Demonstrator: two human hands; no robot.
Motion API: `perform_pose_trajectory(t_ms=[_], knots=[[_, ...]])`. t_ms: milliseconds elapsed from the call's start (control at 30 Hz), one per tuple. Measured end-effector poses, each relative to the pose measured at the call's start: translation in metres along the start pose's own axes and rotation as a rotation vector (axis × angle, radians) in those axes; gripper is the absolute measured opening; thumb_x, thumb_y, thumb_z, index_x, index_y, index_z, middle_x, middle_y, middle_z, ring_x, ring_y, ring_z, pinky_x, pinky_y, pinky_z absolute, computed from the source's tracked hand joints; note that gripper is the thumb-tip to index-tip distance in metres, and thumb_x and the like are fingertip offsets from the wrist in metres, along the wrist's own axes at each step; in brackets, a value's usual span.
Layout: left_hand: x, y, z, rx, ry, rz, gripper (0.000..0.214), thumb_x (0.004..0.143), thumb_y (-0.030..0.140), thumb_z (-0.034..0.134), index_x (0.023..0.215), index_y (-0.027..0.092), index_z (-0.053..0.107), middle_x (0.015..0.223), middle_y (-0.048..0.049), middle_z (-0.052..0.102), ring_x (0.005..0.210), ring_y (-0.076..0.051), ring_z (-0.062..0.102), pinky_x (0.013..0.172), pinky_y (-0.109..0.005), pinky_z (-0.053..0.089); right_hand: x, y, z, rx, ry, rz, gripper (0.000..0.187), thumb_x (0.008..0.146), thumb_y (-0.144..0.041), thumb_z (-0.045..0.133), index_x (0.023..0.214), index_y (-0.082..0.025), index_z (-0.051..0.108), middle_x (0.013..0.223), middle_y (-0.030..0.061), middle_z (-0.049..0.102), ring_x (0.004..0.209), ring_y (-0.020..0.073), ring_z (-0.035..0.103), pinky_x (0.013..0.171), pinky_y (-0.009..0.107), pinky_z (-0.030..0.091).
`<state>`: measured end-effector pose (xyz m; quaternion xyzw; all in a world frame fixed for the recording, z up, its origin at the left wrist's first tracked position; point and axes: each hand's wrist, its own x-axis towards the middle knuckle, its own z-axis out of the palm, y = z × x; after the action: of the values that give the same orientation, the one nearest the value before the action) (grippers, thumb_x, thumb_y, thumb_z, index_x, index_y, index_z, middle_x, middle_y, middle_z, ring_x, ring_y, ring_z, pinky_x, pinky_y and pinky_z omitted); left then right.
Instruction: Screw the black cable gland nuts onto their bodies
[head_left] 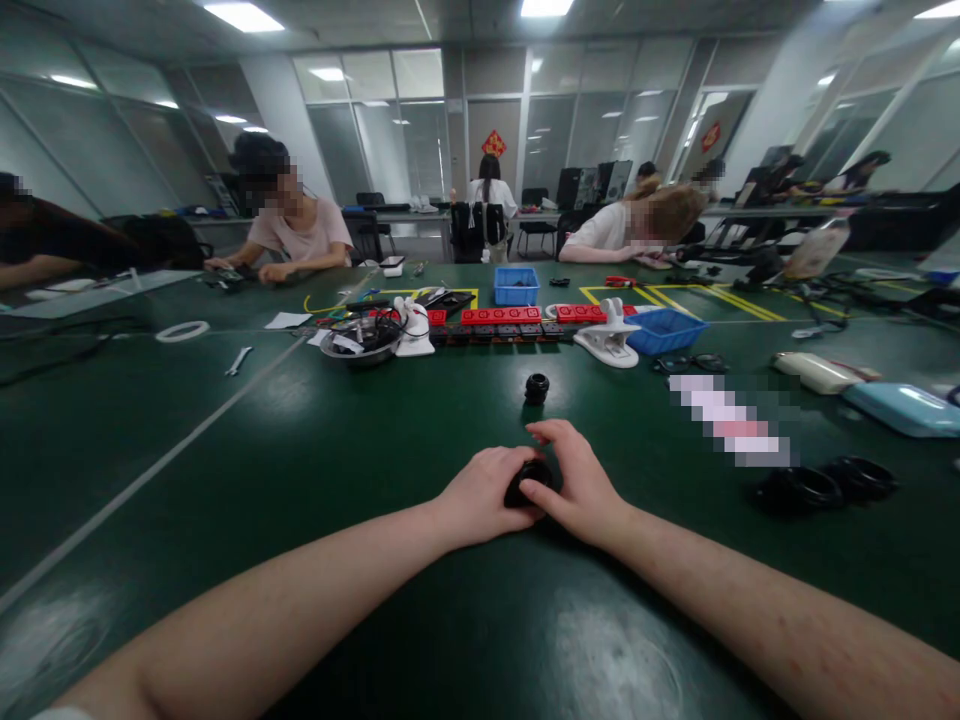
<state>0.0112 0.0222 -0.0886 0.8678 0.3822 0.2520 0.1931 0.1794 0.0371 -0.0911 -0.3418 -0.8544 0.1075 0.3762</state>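
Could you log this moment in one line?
Left hand: around black part; right hand: thumb at it; beyond: small black fitting; surface: green table

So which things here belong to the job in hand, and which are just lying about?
In the job:
black round part, between left hand and right hand
probably the small black piece ahead
perhaps the black rings

Lying about, it seems:
wrench
metal bowl
blue case

Wrench [238,361] beside metal bowl [369,357], blue bin [516,295] behind red strip [501,315].
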Motion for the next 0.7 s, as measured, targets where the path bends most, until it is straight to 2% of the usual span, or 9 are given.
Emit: perform_pose_trajectory(t_ms=[67,167,233,333,433,567,700], knots=[[-0.001,-0.001,0.0,0.022,0.002,0.0,0.064,0.065,0.035,0.069,0.119,0.019,0.039,0.112,-0.0078,0.055,0.102,-0.025,0.052,0.093,-0.043,0.037,0.0,-0.001,0.0,-0.029,0.003,-0.008,0.049,0.077,-0.049,0.05,0.112,-0.015,0.042,0.105,0.0134,0.051,0.099,0.027,0.047,0.084,0.046,0.04],[-0.004,-0.001,-0.001,0.088,0.034,-0.064,0.08,0.055,0.052,0.072,0.119,0.017,0.038,0.116,-0.0101,0.053,0.11,-0.029,0.047,0.102,-0.051,0.022,0.0,-0.002,-0.002,-0.057,0.028,-0.019,0.048,0.077,-0.05,0.051,0.108,-0.015,0.044,0.103,0.0125,0.052,0.099,0.0267,0.047,0.084,0.045,0.039],[-0.008,0.001,-0.001,0.125,0.058,-0.125,0.083,0.055,0.061,0.068,0.118,0.016,0.039,0.119,-0.0115,0.05,0.114,-0.03,0.043,0.104,-0.054,0.016,0.0,-0.002,-0.003,-0.066,0.045,-0.021,0.046,0.078,-0.05,0.049,0.108,-0.015,0.045,0.104,0.0124,0.052,0.1,0.0268,0.046,0.086,0.045,0.038],[-0.012,0.006,-0.001,0.157,0.046,-0.163,0.078,0.059,0.065,0.061,0.116,0.016,0.041,0.118,-0.0116,0.05,0.115,-0.03,0.041,0.104,-0.055,0.014,-0.001,-0.002,-0.006,-0.062,0.049,-0.027,0.044,0.08,-0.048,0.047,0.11,-0.015,0.045,0.106,0.0126,0.051,0.103,0.0264,0.045,0.087,0.044,0.037],[-0.012,0.009,-0.001,0.184,0.038,-0.188,0.067,0.059,0.061,0.064,0.107,0.016,0.047,0.111,-0.0097,0.053,0.11,-0.029,0.045,0.103,-0.056,0.015,0.0,-0.005,-0.008,-0.058,0.038,-0.05,0.044,0.08,-0.047,0.047,0.108,-0.013,0.048,0.105,0.0131,0.051,0.101,0.0257,0.045,0.086,0.043,0.037],[-0.006,0.008,-0.004,0.176,0.001,-0.186,0.042,0.067,0.045,0.064,0.097,0.018,0.052,0.096,-0.0046,0.058,0.098,-0.024,0.052,0.102,-0.052,0.022,0.003,-0.01,-0.009,-0.064,-0.053,-0.074,0.033,0.08,-0.042,0.048,0.096,-0.014,0.057,0.098,0.0106,0.052,0.092,0.0231,0.047,0.082,0.041,0.038],[-0.003,0.004,-0.007,0.14,-0.011,-0.154,0.036,0.066,0.037,0.066,0.095,0.019,0.055,0.094,-0.0025,0.06,0.094,-0.021,0.054,0.101,-0.048,0.024,0.004,-0.014,-0.01,-0.086,-0.116,-0.073,0.026,0.082,-0.035,0.048,0.091,-0.015,0.06,0.089,0.0089,0.053,0.085,0.0212,0.046,0.078,0.04,0.038]])
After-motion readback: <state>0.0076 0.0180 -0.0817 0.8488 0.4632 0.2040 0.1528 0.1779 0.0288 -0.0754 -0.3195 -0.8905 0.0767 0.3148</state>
